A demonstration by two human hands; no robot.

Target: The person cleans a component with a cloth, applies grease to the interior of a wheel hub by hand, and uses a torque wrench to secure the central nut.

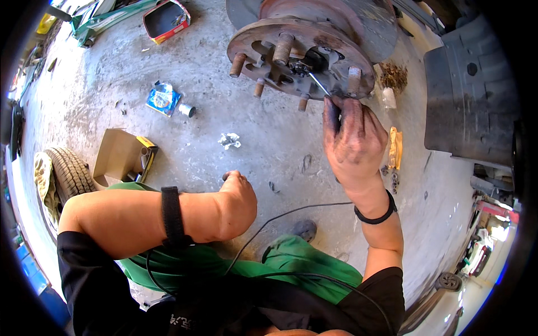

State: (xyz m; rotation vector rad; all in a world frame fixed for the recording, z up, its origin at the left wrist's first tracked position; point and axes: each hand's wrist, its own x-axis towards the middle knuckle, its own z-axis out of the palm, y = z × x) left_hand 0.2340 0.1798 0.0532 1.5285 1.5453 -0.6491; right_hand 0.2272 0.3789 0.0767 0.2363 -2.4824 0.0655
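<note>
A rusty wheel hub (252, 47) with threaded studs fills the upper middle, its dark centre opening holding greasy fittings. My right hand (353, 134), blackened with grease, pinches a slim metal shaft (319, 82) that reaches into that centre from below right. My left hand (235, 199) hangs low over the floor, near my green-trousered knee; its fingers are bent and closed, mostly turned away, and whatever they might hold is hidden.
Concrete floor (202, 140) carries a blue packet (163, 99), a small can (187, 110), crumpled paper (228, 140), an orange sleeve (395, 148) and a cardboard box (115, 157). A tyre (70, 173) lies left, a red-edged tray (165, 22) farther back. Dark panelling (465, 95) stands right; cables cross low.
</note>
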